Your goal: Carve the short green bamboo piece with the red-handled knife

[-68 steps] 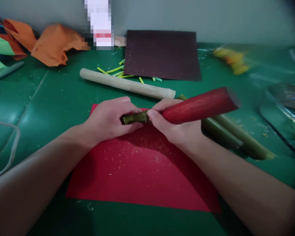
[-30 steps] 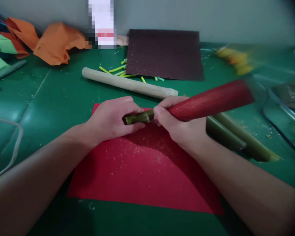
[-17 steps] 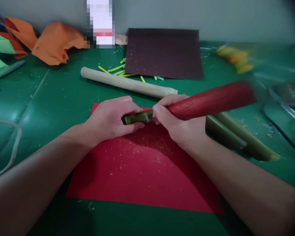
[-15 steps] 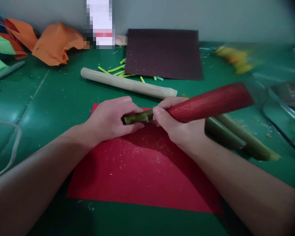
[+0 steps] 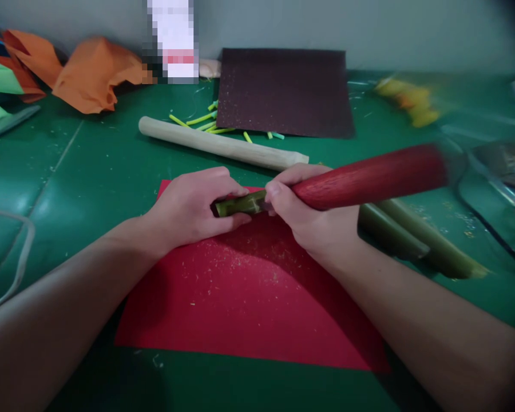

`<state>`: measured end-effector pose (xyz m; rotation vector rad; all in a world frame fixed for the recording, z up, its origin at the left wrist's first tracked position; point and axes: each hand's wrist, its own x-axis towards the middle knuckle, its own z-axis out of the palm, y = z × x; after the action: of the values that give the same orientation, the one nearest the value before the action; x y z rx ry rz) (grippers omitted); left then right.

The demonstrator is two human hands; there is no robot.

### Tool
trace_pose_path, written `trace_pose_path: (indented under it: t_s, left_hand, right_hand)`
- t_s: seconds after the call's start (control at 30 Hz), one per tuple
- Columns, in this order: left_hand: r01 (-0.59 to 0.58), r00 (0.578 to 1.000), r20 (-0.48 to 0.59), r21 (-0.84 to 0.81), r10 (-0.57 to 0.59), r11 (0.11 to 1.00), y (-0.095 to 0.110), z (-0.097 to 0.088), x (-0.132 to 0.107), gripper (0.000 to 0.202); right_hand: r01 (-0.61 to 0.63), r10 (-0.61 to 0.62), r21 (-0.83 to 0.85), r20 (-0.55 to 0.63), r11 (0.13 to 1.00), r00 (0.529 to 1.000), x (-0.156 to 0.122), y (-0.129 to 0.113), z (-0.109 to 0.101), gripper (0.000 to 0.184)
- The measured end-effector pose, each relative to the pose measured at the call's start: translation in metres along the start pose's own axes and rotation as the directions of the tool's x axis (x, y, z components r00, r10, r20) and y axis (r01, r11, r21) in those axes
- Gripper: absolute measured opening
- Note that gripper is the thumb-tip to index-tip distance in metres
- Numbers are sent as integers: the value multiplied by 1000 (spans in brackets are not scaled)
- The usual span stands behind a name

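My left hand (image 5: 197, 200) is closed around a short green bamboo piece (image 5: 240, 205), which lies low over a red sheet (image 5: 249, 320) strewn with fine shavings. My right hand (image 5: 302, 209) grips a tool with a thick red wooden handle (image 5: 373, 174), tilted up to the right. Its fingertips meet the right end of the bamboo, and they hide the tool's working end, so its kind does not show.
Behind my hands lie a pale wooden stick (image 5: 223, 143), yellow-green strips (image 5: 201, 119) and a dark sheet (image 5: 283, 91). Two green bamboo lengths (image 5: 429, 246) rest at right, near a black cable (image 5: 489, 229). Crumpled orange paper (image 5: 96, 74) sits at back left, yellow pieces (image 5: 409, 100) at back right.
Both hands keep their grip on the bamboo and the tool. The red handle has shifted very slightly; the whole view has moved a little.
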<state>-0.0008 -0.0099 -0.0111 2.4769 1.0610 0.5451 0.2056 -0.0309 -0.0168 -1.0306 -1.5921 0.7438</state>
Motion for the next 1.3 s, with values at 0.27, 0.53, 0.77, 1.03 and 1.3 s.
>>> trace_pose_path:
  t_s: [0.27, 0.53, 0.77, 1.03, 1.3]
  left_hand:
    - [15, 1000, 6, -2, -15, 1000, 1, -1, 0, 20]
    - [7, 1000, 8, -1, -7, 1000, 0, -1, 0, 21]
    - [15, 1000, 16, 2, -15, 1000, 1, -1, 0, 20]
    - [14, 1000, 17, 23, -15, 1000, 0, -1, -1, 22]
    - [24, 999, 21, 24, -25, 999, 1, -1, 0, 25]
  right_hand:
    - [17, -16, -28, 35, 999, 999, 2, 0, -1, 24]
    - [2, -3, 12, 42, 1000, 999, 2, -1, 0, 21]
    - [-1, 1, 26, 19, 1000, 1000, 2, -2, 0, 20]
    - [8, -8, 18, 29, 1000, 1000, 2, -1, 1, 20]
    - [-4, 2, 45, 41, 999, 999, 3, -2, 0, 19]
